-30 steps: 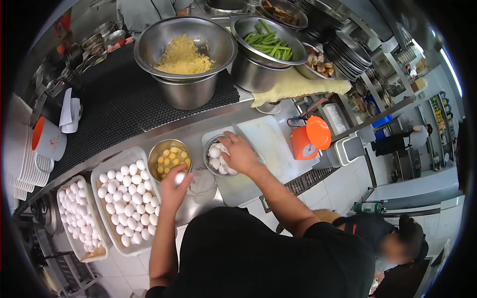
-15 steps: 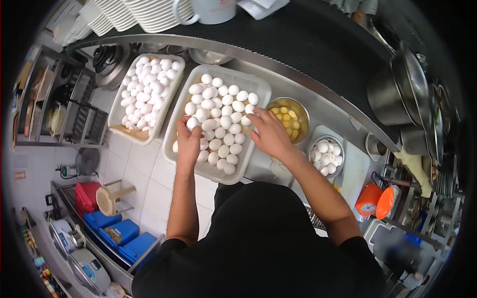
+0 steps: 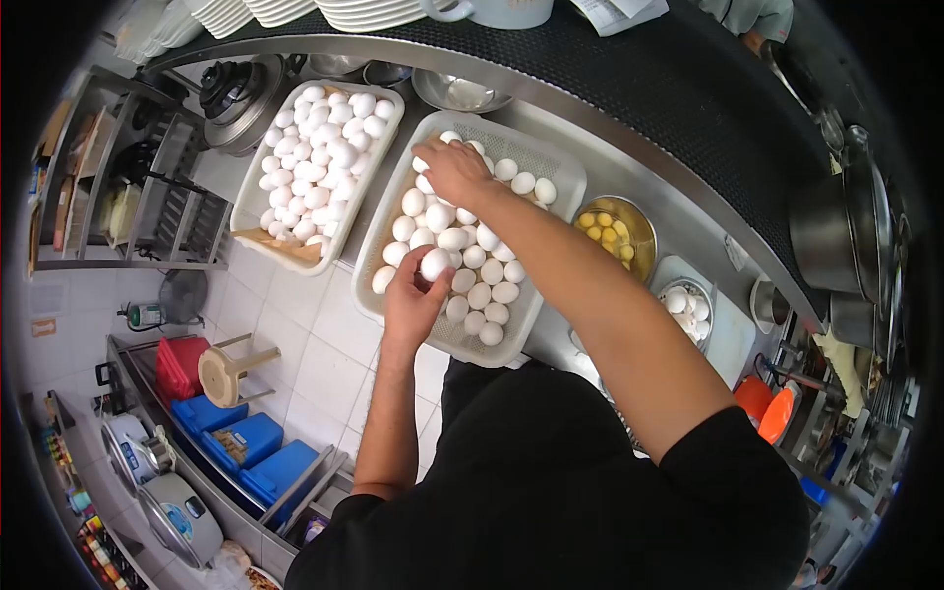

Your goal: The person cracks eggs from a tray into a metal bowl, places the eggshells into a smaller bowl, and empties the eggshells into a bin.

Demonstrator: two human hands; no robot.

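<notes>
My left hand point(image 3: 413, 303) holds a white egg point(image 3: 436, 264) between thumb and fingers, over the near left part of a pale perforated tray point(image 3: 568, 175). White eggs point(image 3: 479, 295) lie in this tray. My right hand point(image 3: 457, 175) reaches across to the tray's far left part, its fingers curled down on an egg; whether it grips that egg is hard to tell. Right of the tray stands a metal bowl point(image 3: 644, 228) with several yolks point(image 3: 608, 234). Farther right, a smaller metal bowl point(image 3: 710, 329) holds white shells or eggs point(image 3: 685, 307).
A second tray point(image 3: 385, 162) full of white eggs is at the left. Behind the trays runs a raised black shelf point(image 3: 551, 59) with stacked plates point(image 3: 369, 12). A white cutting board point(image 3: 733, 339) lies under the small bowl. Pots point(image 3: 831, 236) stand at the right.
The view has shifted, so the trays appear farther right. My right hand has moved from the tray's right side to its far left part. My left hand still holds an egg.
</notes>
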